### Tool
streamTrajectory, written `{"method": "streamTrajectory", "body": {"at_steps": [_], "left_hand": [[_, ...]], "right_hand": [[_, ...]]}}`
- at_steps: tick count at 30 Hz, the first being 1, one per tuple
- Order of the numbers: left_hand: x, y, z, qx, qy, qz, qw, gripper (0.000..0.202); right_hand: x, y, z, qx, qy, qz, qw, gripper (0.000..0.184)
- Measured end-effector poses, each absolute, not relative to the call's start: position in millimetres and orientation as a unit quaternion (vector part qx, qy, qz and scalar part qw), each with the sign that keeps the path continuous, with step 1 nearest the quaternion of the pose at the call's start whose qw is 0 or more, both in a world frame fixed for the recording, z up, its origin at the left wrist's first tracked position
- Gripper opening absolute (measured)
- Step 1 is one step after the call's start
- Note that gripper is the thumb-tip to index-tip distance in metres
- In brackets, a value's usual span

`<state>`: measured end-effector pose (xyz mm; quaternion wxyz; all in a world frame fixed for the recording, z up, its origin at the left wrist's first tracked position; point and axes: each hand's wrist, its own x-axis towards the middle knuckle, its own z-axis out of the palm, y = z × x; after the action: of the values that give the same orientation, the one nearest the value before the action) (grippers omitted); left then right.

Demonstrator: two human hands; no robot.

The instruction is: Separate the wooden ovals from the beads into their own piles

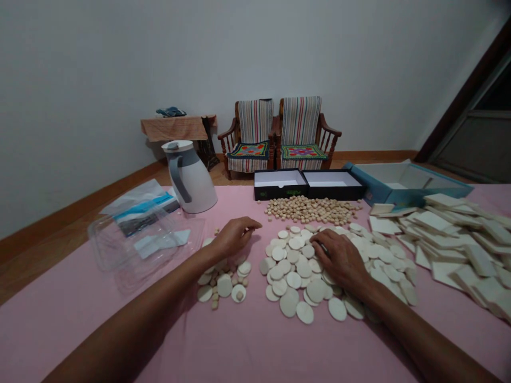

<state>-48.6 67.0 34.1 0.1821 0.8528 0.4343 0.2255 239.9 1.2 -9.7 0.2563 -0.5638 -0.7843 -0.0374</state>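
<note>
My left hand (pixel 237 235) hovers above the small left pile, its fingers stretched to the right with a gap above the thumb; nothing shows in it. Beneath it lie pale round wooden discs (pixel 224 285) mixed with small wooden pieces (pixel 215 298). My right hand (pixel 339 255) reaches down onto a broad heap of wooden discs (pixel 294 280). Its thumb and forefinger are bent close together at the heap's upper middle. Whatever lies between those fingertips is too small to make out.
Behind the discs lies a heap of little wooden pieces (pixel 303 209), before two black boxes (pixel 281 190). Rectangular wooden boards (pixel 447 239) pile up at right by a blue box (pixel 399 194). At left stand a jug (pixel 199 186) and clear plastic packaging (pixel 120 250). Two chairs (pixel 255 127) are beyond.
</note>
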Motion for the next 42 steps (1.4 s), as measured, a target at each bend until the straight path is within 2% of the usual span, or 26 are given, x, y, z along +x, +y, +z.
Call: {"method": "streamTrajectory", "body": {"at_steps": [6,10,16,20,27,30,35,42], "left_hand": [[-100.0,42.7,39.9,0.784,0.502,0.324,0.169,0.026],[-119.6,19.6,32.0,0.72,0.543,0.397,0.171,0.026],[-133.1,-7.4,4.2,0.675,0.574,0.444,0.133,0.025],[-141.5,-15.0,-0.8,0.687,0.573,0.441,0.079,0.025],[-157.4,-21.6,0.3,0.675,0.58,0.454,0.033,0.024],[-158.8,-21.2,-0.7,0.686,0.569,0.452,0.033,0.023],[-155.9,-23.0,-1.0,0.72,0.553,0.418,0.027,0.022],[-159.9,-22.9,-7.3,0.747,0.535,0.393,0.037,0.017]], "right_hand": [[244.7,2.6,5.2,-0.542,-0.78,-0.006,0.314,0.027],[224.6,-5.5,23.1,-0.492,-0.795,0.007,0.355,0.022],[145.1,-28.9,30.7,-0.378,-0.889,0.076,0.248,0.023],[89.5,-34.3,26.0,-0.3,-0.924,0.099,0.216,0.024],[24.1,-30.8,17.9,-0.177,-0.965,0.038,0.19,0.026],[14.8,-26.3,10.3,-0.188,-0.965,0.005,0.184,0.027],[24.0,-15.9,0.9,-0.233,-0.957,-0.019,0.172,0.01],[43.9,-14.2,0.9,-0.29,-0.939,0.022,0.185,0.013]]}}
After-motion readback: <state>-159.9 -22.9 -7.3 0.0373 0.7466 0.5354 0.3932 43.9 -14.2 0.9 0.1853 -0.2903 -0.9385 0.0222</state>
